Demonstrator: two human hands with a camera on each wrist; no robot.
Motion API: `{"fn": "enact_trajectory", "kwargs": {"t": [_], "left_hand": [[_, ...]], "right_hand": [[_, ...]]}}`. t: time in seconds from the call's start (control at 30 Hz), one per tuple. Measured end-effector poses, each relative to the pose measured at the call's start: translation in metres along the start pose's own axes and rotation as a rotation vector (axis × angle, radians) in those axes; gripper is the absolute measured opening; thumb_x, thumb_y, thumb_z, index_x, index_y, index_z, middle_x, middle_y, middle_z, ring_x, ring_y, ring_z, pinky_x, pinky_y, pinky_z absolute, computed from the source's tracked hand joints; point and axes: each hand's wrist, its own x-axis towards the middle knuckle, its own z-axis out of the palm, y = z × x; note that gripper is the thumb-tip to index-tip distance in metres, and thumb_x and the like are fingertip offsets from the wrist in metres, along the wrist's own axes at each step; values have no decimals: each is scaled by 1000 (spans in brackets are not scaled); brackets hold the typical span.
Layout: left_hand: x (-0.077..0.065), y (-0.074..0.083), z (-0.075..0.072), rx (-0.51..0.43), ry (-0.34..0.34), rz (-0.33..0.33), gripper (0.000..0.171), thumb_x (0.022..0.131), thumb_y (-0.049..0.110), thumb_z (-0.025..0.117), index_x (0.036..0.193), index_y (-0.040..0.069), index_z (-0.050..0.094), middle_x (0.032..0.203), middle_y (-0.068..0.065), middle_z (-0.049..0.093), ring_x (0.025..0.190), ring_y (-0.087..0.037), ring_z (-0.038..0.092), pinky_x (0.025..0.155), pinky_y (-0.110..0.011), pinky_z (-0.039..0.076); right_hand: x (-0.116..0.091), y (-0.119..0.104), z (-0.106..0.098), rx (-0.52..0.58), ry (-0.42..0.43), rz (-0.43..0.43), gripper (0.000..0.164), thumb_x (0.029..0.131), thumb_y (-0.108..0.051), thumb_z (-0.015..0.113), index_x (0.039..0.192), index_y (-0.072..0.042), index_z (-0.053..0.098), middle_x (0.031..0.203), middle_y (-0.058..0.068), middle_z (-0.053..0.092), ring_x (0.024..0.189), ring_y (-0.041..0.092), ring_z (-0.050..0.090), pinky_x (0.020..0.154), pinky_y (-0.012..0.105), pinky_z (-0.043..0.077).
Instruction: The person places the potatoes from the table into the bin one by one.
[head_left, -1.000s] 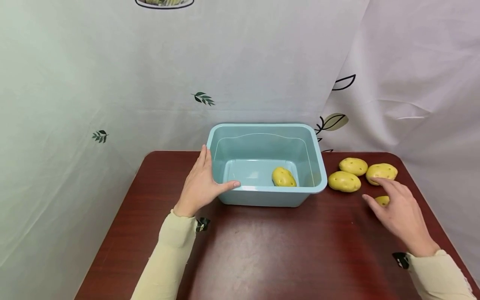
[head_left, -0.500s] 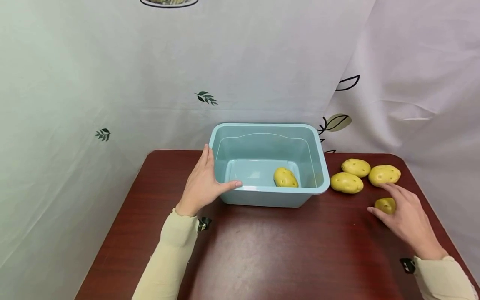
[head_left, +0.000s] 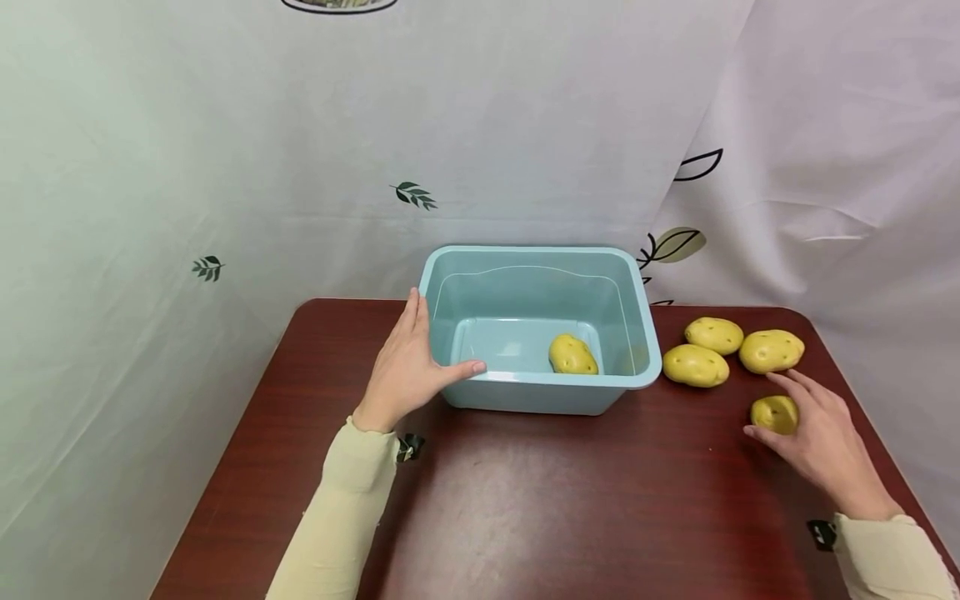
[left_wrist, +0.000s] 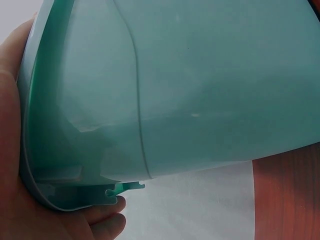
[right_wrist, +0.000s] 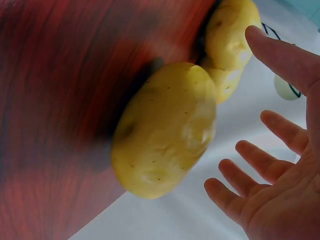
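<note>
A light-blue plastic basin stands at the back of the table with one yellow potato inside. My left hand rests against its near-left corner, thumb on the front rim and straight fingers along the left side. In the left wrist view the hand lies against the rim, partly hidden by it. On the right, my right hand is spread beside a single potato. The right wrist view shows that potato apart from the spread fingers; the palm holds nothing.
Three more potatoes sit close together right of the basin: a front one, a back one and a right one. White printed cloth hangs behind the dark red table.
My right hand has shifted slightly right and down beside the nearest potato, which now shows more fully. The left hand keeps its place on the basin. The head view has turned slightly.
</note>
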Motion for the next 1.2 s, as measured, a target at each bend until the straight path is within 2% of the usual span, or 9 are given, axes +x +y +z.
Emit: {"fn": "enact_trajectory", "kwargs": {"t": [0.23, 0.43, 0.7, 0.97, 1.2], "left_hand": [[1, 0, 1, -1, 4, 4, 133, 72, 83, 66, 159, -1, 10, 168, -13, 1, 155, -26, 5, 121, -48, 20], [1, 1, 0, 8, -10, 4, 137, 69, 88, 62, 159, -1, 9, 168, -12, -1, 155, -26, 4, 121, -48, 20], [1, 1, -1, 15, -4, 2, 138, 68, 89, 61, 159, -1, 9, 168, -11, -1, 155, -23, 3, 121, -48, 21], [0, 1, -1, 14, -1, -5, 137, 69, 88, 62, 159, -1, 10, 168, -13, 2, 155, -24, 4, 120, -48, 21], [0, 1, -1, 22, -8, -3, 138, 68, 90, 60, 159, -1, 9, 168, -13, 1, 155, -25, 4, 121, -48, 21]], "right_hand": [[-2, 10, 1, -40, -64, 28, 82, 65, -9, 91, 131, 13, 48, 133, 47, 41, 119, 63, 36, 108, 70, 19], [-6, 20, 3, -37, -110, 34, 80, 65, -7, 90, 131, 13, 48, 133, 49, 37, 119, 66, 33, 105, 73, 18], [-6, 27, 5, -41, -133, 18, 80, 63, -2, 90, 130, 14, 47, 129, 48, 40, 117, 64, 35, 106, 72, 17], [-6, 28, 5, -46, -183, 42, 78, 66, -1, 87, 129, 17, 46, 128, 48, 38, 117, 65, 33, 104, 73, 17], [-8, 28, 4, -66, -185, 75, 77, 64, 9, 83, 130, 15, 45, 127, 48, 37, 116, 65, 32, 100, 75, 19]]}}
